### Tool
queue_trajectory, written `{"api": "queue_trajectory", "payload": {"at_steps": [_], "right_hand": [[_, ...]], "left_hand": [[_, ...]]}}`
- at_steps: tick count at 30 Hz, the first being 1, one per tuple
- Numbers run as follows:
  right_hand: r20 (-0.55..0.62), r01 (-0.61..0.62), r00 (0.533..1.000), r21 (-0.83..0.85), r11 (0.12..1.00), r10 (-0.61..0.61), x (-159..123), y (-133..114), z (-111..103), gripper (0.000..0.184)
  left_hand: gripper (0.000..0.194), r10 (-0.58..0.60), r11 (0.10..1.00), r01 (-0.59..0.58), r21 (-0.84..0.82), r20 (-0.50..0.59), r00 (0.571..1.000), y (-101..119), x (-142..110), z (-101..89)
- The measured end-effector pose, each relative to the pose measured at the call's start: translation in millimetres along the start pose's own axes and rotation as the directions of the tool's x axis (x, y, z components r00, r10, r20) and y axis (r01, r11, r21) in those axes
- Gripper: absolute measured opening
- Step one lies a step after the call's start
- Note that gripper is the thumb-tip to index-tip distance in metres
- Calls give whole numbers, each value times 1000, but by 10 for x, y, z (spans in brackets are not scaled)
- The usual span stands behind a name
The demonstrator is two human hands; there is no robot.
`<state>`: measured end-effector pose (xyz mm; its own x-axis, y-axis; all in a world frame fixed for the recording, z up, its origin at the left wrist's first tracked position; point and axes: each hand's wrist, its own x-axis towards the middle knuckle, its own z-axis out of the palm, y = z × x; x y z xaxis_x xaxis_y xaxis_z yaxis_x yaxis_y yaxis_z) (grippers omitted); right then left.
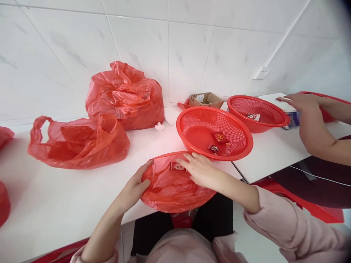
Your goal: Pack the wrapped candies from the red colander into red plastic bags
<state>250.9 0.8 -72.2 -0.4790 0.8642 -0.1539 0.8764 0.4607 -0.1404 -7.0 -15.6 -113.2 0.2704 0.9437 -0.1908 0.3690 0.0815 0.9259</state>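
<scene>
My left hand (138, 186) grips the left rim of a red plastic bag (175, 193), thumb inside and fingers outside. The bag's mouth is spread wide at the table's front edge. Over its right side, my right hand (201, 170) reaches in, fingertips closed on the right end of a small red-and-white wrapped snack (177, 166). Just beyond that hand stands a red perforated basket (189, 126), with a red packet (220, 137) and a small dark wrapped snack (212, 148) in it.
A bulging red bag (126, 98) and a slack handled bag (79, 142) lie left on the white table (131, 179). Behind are a cardboard box (205, 100) and a second basket (233, 106). Another person's arms (315, 120) work at right, near a third basket (329, 113).
</scene>
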Motion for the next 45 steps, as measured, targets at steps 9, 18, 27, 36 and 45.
{"api": "queue_trajectory", "payload": {"at_steps": [9,18,27,36,45], "right_hand": [[-123,102,990,305,947,-66,-189,455,-541,51],[243,-417,886,45,908,395,279,1287,-256,53],[-197,-69,964,457,887,176,97,876,-648,22],[-116,231,973,459,858,-200,81,-403,-74,50],[90,-367,927,25,930,364,173,909,-501,43]], "left_hand": [[76,74,981,-34,192,-208,975,36,-96,-186],[60,135,942,-65,328,-197,971,91,-192,-152],[59,126,926,16,377,-350,928,2,-475,20],[53,121,900,15,435,-283,951,-121,-442,13],[61,236,910,-95,403,-317,919,-137,-453,-9]]}}
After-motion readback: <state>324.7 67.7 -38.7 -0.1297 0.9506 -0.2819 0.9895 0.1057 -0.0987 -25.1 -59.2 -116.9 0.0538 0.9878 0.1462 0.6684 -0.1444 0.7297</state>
